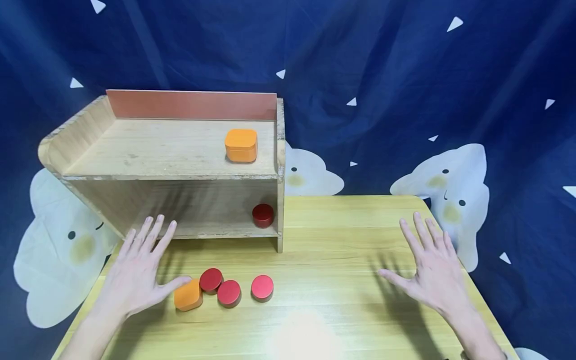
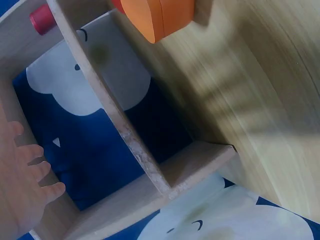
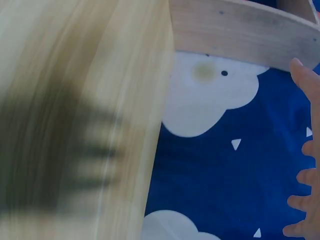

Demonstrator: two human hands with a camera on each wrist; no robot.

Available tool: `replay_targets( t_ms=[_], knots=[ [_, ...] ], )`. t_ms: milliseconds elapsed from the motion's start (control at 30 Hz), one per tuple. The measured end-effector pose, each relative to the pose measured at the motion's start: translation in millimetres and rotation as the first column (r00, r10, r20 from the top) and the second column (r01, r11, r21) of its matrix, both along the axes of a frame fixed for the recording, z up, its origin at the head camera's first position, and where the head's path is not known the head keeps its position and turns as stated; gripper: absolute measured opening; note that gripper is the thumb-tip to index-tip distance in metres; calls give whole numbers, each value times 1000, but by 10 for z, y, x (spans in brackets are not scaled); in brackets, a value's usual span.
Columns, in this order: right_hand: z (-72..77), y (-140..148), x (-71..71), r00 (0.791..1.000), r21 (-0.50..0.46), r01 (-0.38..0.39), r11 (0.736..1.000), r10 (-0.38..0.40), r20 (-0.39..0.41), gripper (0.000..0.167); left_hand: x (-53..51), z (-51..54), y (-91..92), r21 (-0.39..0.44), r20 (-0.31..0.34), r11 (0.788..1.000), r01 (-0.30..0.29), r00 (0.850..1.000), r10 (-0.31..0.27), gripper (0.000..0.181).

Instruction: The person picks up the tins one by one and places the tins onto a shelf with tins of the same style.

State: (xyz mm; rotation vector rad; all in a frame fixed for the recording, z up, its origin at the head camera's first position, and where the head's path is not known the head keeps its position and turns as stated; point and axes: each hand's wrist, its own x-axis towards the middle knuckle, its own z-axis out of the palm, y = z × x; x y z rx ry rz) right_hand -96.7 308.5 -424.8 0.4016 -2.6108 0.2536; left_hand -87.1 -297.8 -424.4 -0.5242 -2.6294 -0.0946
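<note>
My left hand (image 1: pixel 135 280) is held above the table's left side, fingers straight and spread, holding nothing. In the head view its thumb overlaps an orange rounded box (image 1: pixel 189 296); the left wrist view shows that box (image 2: pixel 162 17) apart from the hand (image 2: pixel 25 185). Three round red tins stand beside the box: one near it (image 1: pixel 211 280), a second (image 1: pixel 229 293) and a third (image 1: pixel 262 288) farther right. Over the table's right side, my right hand (image 1: pixel 438 277) hovers with spread fingers and holds nothing. The right wrist view catches only its fingers (image 3: pixel 305 202) at the edge.
A two-level wooden shelf (image 1: pixel 171 177) stands at the back left. Another orange box (image 1: pixel 241 146) sits on its upper level, and a dark red tin (image 1: pixel 263 215) on the lower one. Behind the table (image 1: pixel 342 240) hangs a blue curtain (image 1: pixel 382 60) with white clouds.
</note>
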Motion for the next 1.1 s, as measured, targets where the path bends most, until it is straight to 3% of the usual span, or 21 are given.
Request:
replay_targets(
  t_ms=[200,400,767,867,933,1033,1100],
  knots=[
    [-9,-161,-44,1000,-30,-29,999,29,3,117,14,27,-121,44,53,999,-31,998,29,121],
    [-42,-386,-98,997,-141,-82,987,83,1,121,57,29,-254,172,76,984,-39,997,26,117],
    [-98,-777,-182,975,-396,-215,893,218,-38,110,137,60,-399,416,58,906,-85,996,66,104],
    [-85,-895,-198,968,-450,-230,863,249,-17,104,120,58,-419,502,-7,862,-71,996,86,96],
    [-74,-986,-227,961,-485,-243,840,275,-5,101,102,68,-415,569,-37,819,-73,993,114,91],
    [-56,-1134,-285,948,-543,-267,796,319,3,96,79,89,-400,682,-40,725,-95,985,167,81],
    [-53,-1233,-329,937,-586,-289,757,349,-12,92,65,106,-398,758,-33,645,-99,981,190,75]
  ],
)
